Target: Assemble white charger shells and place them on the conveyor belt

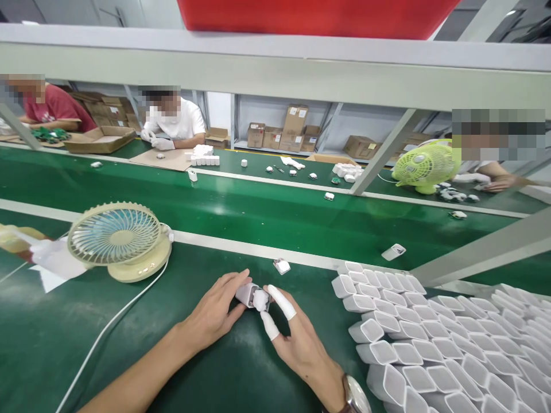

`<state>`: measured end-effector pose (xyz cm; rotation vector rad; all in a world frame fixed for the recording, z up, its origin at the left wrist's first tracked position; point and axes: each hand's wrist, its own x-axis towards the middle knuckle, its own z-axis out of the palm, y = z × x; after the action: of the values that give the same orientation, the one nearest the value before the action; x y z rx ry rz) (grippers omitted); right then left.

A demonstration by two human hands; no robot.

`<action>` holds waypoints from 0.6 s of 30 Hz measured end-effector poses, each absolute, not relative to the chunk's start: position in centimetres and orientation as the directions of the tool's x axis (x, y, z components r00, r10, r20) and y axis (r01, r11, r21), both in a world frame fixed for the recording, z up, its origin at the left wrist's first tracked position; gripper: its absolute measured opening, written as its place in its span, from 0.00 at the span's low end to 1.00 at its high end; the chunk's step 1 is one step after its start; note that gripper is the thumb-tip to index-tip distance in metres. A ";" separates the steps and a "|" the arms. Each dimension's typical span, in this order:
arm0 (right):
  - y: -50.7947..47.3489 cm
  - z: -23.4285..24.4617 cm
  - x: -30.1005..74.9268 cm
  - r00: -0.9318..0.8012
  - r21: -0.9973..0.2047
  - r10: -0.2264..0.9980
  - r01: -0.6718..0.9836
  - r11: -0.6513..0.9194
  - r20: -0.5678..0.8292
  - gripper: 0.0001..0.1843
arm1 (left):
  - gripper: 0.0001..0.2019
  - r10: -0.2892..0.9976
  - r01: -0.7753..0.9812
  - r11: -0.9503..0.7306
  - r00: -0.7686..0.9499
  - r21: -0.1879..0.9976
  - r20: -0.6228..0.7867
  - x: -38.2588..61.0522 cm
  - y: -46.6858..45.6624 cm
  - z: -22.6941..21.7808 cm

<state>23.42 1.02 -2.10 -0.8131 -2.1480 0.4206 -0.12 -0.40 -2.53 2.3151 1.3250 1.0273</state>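
My left hand (217, 315) and my right hand (297, 338) meet over the green mat, both closed on one small white plastic shell (252, 295). The left fingers grip its left end. My right thumb and forefinger, each in a white finger cot, pinch its right end. A watch sits on my right wrist. Another small white part (281, 265) lies on the mat just beyond the hands.
A large pile of empty white shells (430, 338) fills the mat to my right. A cream desk fan (116, 238) with its white cable stands at the left. The green conveyor belt (258, 212) carries scattered parts. Across it, other people work among cardboard boxes and a green fan (424, 166).
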 end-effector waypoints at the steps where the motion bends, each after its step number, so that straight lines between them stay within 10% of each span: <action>1: 1.0 -2.0 23.4 -0.491 -0.525 0.668 0.414 0.744 0.559 0.34 | 0.37 0.837 0.634 -0.539 0.328 0.554 0.438 -0.1 -0.4 -2.6; 18: 1.1 -1.3 23.5 -0.518 -0.514 0.664 0.422 0.747 0.539 0.34 | 0.39 0.865 0.601 -0.501 0.319 0.623 0.388 -0.1 -0.6 -2.5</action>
<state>23.50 1.10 -1.31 -0.8119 -2.1913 0.4134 -0.07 -0.57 -2.55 2.2263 1.3050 0.9990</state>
